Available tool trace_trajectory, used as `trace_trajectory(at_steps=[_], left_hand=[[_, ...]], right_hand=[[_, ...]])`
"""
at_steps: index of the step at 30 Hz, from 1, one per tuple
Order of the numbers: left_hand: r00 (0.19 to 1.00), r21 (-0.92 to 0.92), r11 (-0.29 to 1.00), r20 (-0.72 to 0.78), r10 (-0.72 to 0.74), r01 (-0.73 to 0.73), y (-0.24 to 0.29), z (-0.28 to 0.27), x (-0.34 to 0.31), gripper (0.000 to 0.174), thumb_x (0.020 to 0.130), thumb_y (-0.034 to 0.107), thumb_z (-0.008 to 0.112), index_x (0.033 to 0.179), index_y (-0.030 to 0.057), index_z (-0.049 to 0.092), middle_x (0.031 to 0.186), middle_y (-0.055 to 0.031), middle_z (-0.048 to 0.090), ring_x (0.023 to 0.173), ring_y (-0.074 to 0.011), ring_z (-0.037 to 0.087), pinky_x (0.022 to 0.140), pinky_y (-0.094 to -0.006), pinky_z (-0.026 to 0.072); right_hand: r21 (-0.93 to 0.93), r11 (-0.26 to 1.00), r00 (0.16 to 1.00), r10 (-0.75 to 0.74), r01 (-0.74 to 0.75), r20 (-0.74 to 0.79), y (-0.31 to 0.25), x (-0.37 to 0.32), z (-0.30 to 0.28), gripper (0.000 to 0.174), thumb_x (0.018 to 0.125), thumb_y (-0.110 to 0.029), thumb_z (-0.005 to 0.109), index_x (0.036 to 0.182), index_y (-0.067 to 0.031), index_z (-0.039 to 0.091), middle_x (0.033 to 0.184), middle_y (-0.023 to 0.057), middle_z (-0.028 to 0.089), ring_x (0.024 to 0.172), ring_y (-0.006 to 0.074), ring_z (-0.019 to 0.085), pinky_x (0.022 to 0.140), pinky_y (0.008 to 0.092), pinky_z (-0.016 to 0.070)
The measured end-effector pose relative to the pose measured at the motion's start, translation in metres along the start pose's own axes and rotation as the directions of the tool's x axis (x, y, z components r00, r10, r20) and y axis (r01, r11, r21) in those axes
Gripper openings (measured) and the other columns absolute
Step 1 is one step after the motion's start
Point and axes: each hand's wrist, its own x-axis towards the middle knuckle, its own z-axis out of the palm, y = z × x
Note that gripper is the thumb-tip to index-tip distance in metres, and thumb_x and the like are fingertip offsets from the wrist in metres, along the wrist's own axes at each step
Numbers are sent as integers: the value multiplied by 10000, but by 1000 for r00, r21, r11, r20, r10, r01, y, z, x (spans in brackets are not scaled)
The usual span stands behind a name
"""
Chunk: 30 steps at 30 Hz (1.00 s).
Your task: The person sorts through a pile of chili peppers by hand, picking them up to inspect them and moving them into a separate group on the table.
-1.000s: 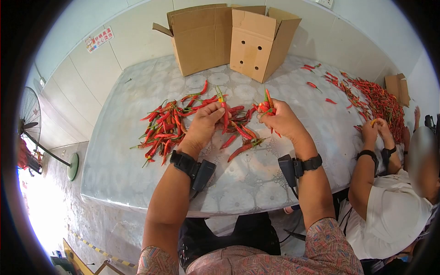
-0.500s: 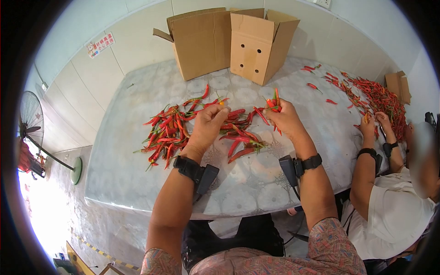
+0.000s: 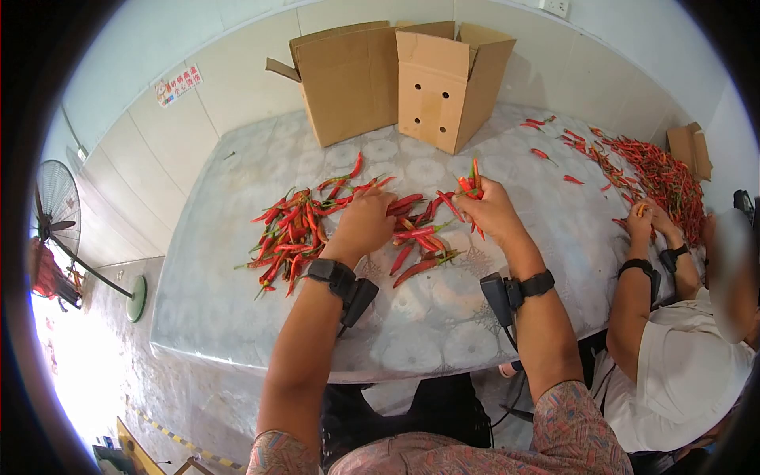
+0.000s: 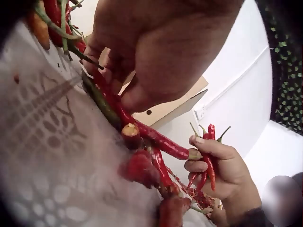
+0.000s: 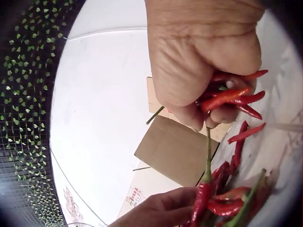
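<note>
Short reddish patterned sleeves (image 3: 582,419), black straps (image 3: 538,283) on both wrists — each carrying a black camera unit (image 3: 358,298) — and bare hands (image 3: 364,226).

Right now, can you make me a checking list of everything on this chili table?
Surface: patterned table, bare along the near edge.
Job's things: chili pile spread under and beside the left hand.
Clutter: two open cardboard boxes at the far edge; far chili heap on the right side.
Hands: left hand pinches a loose chili lying on the table; right hand grips a bunch of chilies.
Cables: thin dark lead hangs below the right wrist camera.
Surroundings: second person handling chilies alongside; standing fan on the left; tiled wall behind.
</note>
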Motion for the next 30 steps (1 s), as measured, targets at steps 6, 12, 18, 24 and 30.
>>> trace_trajectory(at_steps=[6,12,18,24,30], left_hand=[[968,-129,972,184,-169,194,1,-15,-7,250,693,126,644,918,17,641,921,-179,627,851,-313,606,759,-380,481],[948,-397,879,278,-157,262,-6,-23,-12,199,766,68,620,956,9,609,834,-57,634,740,-119,570,672,-258,458],[897,-797,420,337,-286,434,6,-31,-7,207,869,71,506,1065,36,562,856,-74,637,716,-89,584,659,-220,472],[891,-863,265,358,-280,430,2,-26,-7,205,878,73,522,1080,59,553,879,-51,633,754,-83,592,649,-209,477],[908,-889,257,303,-289,379,1,-22,-6,165,850,57,586,1012,71,553,825,-15,608,678,-52,559,572,-186,442]], right_hand=[[-1,1000,1000,11,-11,28,8,3,0,181,746,-99,632,877,10,572,644,22,562,523,93,506,480,245,409],[-41,998,998,38,-37,41,3,0,4,176,746,-108,631,865,11,580,638,29,563,513,97,508,471,249,410],[96,993,994,54,-63,92,-4,-4,8,153,780,-88,613,885,17,573,656,33,557,530,92,502,482,242,411],[127,987,990,84,-99,114,-9,-6,9,155,801,-84,610,905,21,561,677,37,559,546,90,503,498,235,419],[96,991,990,86,-97,112,-8,-6,8,152,807,-85,606,908,20,563,673,35,560,544,90,503,498,238,424]])
